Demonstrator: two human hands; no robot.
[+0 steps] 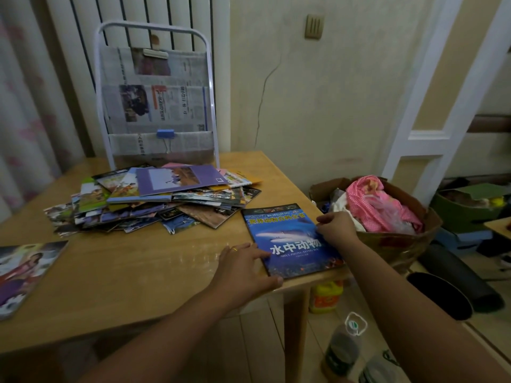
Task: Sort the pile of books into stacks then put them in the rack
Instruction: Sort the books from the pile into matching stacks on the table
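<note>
I see a thin blue paperback with a shark on its cover lying flat at the right front corner of the pale wooden worktop, its near edge at the worktop's edge. Large white characters read 水中动物, with "SHUI ZHONG DONG WU" beneath; the yellow line of characters near the top is too blurred for me to read.

My left hand, a ring on one finger, lies open with fingers spread flat on the book's left edge and the thumb at its near corner. My right hand is curled, fingertips pressing down at the book's right edge; its grip closes on nothing that I can see.

Further back sits a loose heap of thin colourful books, a purple-covered one uppermost. Behind it stands a white metal-framed rack whose pockets are lined with newspaper, a blue binder clip on the lower pocket; the newsprint is illegible. Another picture book is cut off at the left edge.
</note>
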